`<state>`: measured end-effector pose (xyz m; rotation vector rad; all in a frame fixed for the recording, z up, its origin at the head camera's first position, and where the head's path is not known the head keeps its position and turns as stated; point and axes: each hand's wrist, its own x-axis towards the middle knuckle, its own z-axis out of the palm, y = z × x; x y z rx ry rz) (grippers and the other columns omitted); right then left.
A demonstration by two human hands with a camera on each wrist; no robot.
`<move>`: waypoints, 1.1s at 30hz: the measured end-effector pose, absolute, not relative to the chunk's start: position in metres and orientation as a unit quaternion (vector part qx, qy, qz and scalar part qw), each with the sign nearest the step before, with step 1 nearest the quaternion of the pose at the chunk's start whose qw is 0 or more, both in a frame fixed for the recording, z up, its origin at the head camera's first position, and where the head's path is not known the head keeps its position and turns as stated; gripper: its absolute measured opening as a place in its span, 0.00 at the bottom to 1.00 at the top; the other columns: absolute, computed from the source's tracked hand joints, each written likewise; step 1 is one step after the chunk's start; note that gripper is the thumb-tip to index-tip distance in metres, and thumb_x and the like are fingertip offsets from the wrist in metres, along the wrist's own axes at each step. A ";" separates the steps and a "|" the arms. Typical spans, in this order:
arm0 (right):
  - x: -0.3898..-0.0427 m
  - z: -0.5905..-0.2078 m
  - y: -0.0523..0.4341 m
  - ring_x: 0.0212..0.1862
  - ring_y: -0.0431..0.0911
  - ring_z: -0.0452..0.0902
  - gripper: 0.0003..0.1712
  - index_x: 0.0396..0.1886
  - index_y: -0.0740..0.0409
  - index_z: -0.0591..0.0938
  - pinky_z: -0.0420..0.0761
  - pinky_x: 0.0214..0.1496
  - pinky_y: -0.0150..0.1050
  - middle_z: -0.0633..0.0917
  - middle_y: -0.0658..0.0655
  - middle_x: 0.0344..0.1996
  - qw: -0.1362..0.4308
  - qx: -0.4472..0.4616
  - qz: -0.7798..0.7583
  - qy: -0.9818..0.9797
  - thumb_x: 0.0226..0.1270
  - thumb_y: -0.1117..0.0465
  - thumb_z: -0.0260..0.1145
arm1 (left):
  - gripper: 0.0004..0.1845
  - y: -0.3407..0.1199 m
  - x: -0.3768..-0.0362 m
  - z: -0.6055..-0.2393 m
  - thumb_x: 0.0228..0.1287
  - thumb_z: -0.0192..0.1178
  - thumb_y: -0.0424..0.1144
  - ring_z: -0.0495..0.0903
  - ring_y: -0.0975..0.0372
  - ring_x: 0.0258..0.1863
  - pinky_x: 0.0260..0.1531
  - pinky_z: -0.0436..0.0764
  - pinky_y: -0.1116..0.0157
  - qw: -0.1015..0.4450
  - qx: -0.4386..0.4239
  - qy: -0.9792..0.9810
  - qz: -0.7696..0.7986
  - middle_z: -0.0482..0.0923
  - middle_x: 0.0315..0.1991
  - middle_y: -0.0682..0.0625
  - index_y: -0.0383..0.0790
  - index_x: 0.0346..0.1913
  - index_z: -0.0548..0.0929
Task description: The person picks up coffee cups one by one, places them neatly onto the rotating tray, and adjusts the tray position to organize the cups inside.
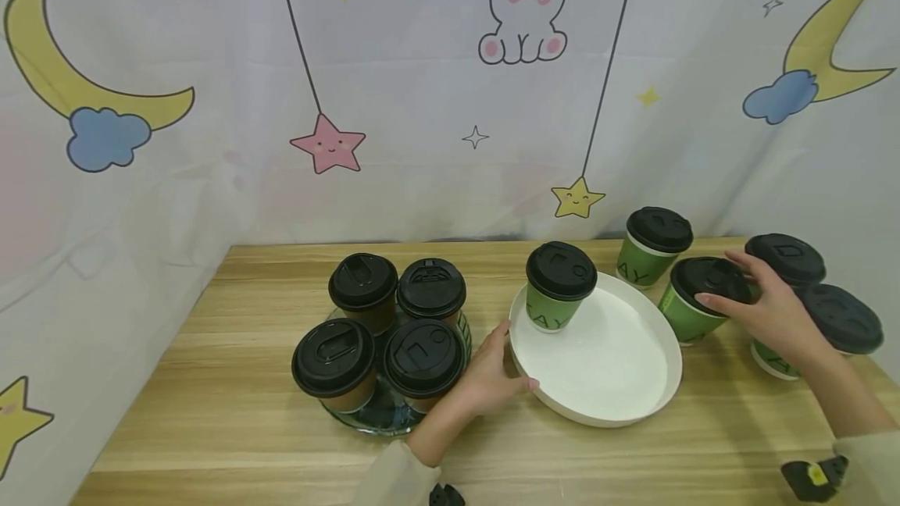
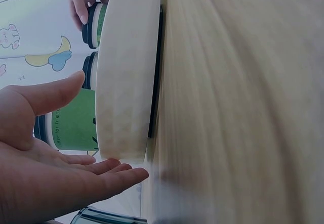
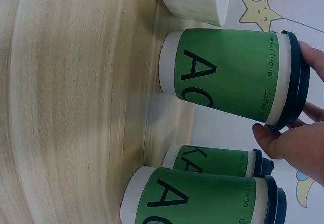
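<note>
1. A round dish (image 1: 366, 418) carrying four lidded cups (image 1: 380, 334) is set on the counter (image 1: 232, 381), left of centre.
2. A tray (image 1: 619, 404) is placed just to its right, with one cup (image 1: 558, 286) inside at the far edge.
3. Four more cups (image 1: 816, 287) are grouped right of the tray.
</note>
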<state>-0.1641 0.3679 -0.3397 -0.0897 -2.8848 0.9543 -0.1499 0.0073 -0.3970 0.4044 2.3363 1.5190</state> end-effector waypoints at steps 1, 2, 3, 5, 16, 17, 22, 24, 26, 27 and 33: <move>-0.164 -0.340 0.368 0.60 0.74 0.48 0.53 0.71 0.64 0.45 0.54 0.50 0.71 0.50 0.75 0.66 0.054 -0.031 0.313 -0.948 0.60 0.45 0.63 | 0.46 0.007 -0.150 -0.397 0.50 0.67 0.34 0.50 0.46 0.66 0.61 0.52 0.46 0.162 0.142 0.819 0.532 0.53 0.67 0.36 0.31 0.69 0.50; -0.163 -0.340 0.368 0.60 0.74 0.48 0.53 0.71 0.64 0.45 0.54 0.50 0.71 0.50 0.76 0.65 0.056 -0.032 0.313 -0.948 0.59 0.45 0.63 | 0.46 0.007 -0.150 -0.397 0.50 0.66 0.34 0.50 0.46 0.66 0.61 0.52 0.46 0.162 0.141 0.819 0.532 0.53 0.67 0.36 0.31 0.69 0.50; -0.163 -0.339 0.369 0.60 0.73 0.48 0.53 0.71 0.64 0.45 0.54 0.50 0.71 0.51 0.76 0.65 0.058 -0.034 0.313 -0.948 0.59 0.45 0.63 | 0.46 0.007 -0.150 -0.397 0.50 0.66 0.34 0.50 0.45 0.66 0.61 0.52 0.46 0.162 0.141 0.819 0.532 0.53 0.67 0.36 0.31 0.69 0.50; -0.163 -0.340 0.371 0.61 0.73 0.48 0.53 0.71 0.63 0.45 0.53 0.51 0.71 0.51 0.76 0.65 0.060 -0.038 0.313 -0.947 0.59 0.45 0.64 | 0.46 0.007 -0.150 -0.396 0.50 0.66 0.34 0.50 0.45 0.66 0.61 0.52 0.46 0.163 0.140 0.819 0.532 0.53 0.67 0.36 0.31 0.69 0.50; -0.182 -0.374 0.424 0.62 0.69 0.49 0.56 0.73 0.42 0.43 0.58 0.45 0.70 0.52 0.69 0.67 0.097 -0.059 0.282 -0.953 0.52 0.37 0.65 | 0.46 0.007 -0.149 -0.397 0.50 0.66 0.34 0.50 0.45 0.66 0.61 0.52 0.46 0.160 0.142 0.818 0.534 0.52 0.67 0.35 0.32 0.69 0.50; -0.182 -0.373 0.425 0.62 0.70 0.50 0.56 0.73 0.41 0.43 0.58 0.45 0.70 0.53 0.70 0.67 0.100 -0.059 0.281 -0.953 0.52 0.37 0.65 | 0.46 0.007 -0.150 -0.397 0.50 0.66 0.34 0.50 0.45 0.66 0.61 0.52 0.46 0.159 0.143 0.818 0.534 0.52 0.67 0.35 0.32 0.69 0.50; -0.166 -0.346 0.402 0.61 0.71 0.51 0.53 0.73 0.48 0.45 0.60 0.44 0.70 0.53 0.72 0.65 0.103 -0.066 0.286 -0.950 0.56 0.42 0.64 | 0.46 0.007 -0.150 -0.398 0.50 0.66 0.34 0.50 0.45 0.66 0.62 0.52 0.46 0.160 0.146 0.816 0.535 0.52 0.67 0.35 0.31 0.69 0.50; -0.158 -0.332 0.389 0.59 0.72 0.52 0.52 0.72 0.53 0.46 0.60 0.45 0.70 0.54 0.74 0.65 0.103 -0.063 0.289 -0.950 0.58 0.43 0.64 | 0.46 0.008 -0.150 -0.398 0.51 0.66 0.34 0.49 0.45 0.66 0.62 0.52 0.46 0.161 0.146 0.816 0.535 0.52 0.67 0.35 0.31 0.69 0.50; -0.158 -0.330 0.391 0.60 0.73 0.50 0.52 0.72 0.53 0.47 0.57 0.46 0.71 0.53 0.74 0.65 0.102 -0.055 0.298 -0.947 0.57 0.44 0.65 | 0.46 0.008 -0.150 -0.398 0.51 0.66 0.34 0.50 0.45 0.66 0.61 0.52 0.46 0.161 0.146 0.816 0.535 0.52 0.67 0.35 0.31 0.69 0.50; -0.157 -0.329 0.389 0.59 0.73 0.51 0.52 0.72 0.54 0.47 0.57 0.46 0.71 0.53 0.74 0.65 0.104 -0.055 0.297 -0.948 0.57 0.44 0.65 | 0.46 0.008 -0.150 -0.398 0.50 0.66 0.34 0.50 0.45 0.66 0.61 0.52 0.46 0.160 0.147 0.817 0.534 0.52 0.67 0.35 0.32 0.69 0.50; -0.149 -0.314 0.374 0.60 0.73 0.49 0.52 0.72 0.59 0.46 0.56 0.47 0.71 0.52 0.75 0.65 0.104 -0.050 0.297 -0.948 0.58 0.47 0.65 | 0.46 0.008 -0.151 -0.398 0.51 0.66 0.34 0.50 0.45 0.66 0.61 0.52 0.46 0.161 0.148 0.820 0.529 0.52 0.67 0.35 0.32 0.69 0.50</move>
